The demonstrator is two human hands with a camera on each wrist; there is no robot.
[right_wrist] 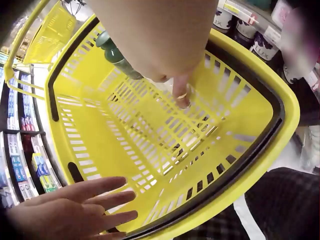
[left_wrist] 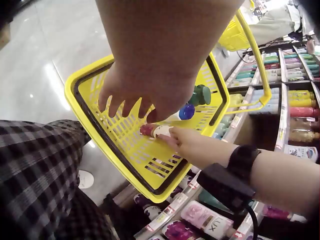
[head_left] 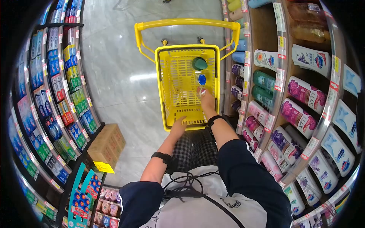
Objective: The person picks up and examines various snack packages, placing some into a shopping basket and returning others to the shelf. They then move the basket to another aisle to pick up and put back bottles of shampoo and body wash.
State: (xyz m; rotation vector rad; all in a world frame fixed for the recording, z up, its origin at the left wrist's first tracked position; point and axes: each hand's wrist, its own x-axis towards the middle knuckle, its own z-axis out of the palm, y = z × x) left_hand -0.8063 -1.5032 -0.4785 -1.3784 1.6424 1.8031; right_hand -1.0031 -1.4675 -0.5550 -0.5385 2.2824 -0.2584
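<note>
1. Black and white checked trousers [head_left: 194,148] are closest, just behind the yellow basket [head_left: 162,95].
2. On the near rim of the basket lies the left hand [head_left: 178,127]. Its fingers are straight and spread, and they hold nothing. I think it rests there to keep the basket from moving.
3. The right hand [head_left: 207,102] reaches down inside the basket, on the right side. Its fingertips pinch the end of a small bottle [head_left: 200,91]. The bottle is low, close to the basket's bottom, maybe so it does not drop or roll.
4. Just past it lies a blue-capped bottle [head_left: 201,79], and past that a green-capped bottle [head_left: 199,63]. All three make a row along the right wall, likely because that side is next to the bottle shelves [head_left: 300,95].
5. Farther off is the yellow handle [head_left: 190,22], then the shiny floor [head_left: 114,57]. Shelves of small boxes [head_left: 57,87] stand on the left.
6. The left wrist view shows the pinch and the small bottle's pink and white end, which are tiny in the head view. The right wrist view hides that bottle behind the arm, but it shows the left hand's flat fingers up close.
</note>
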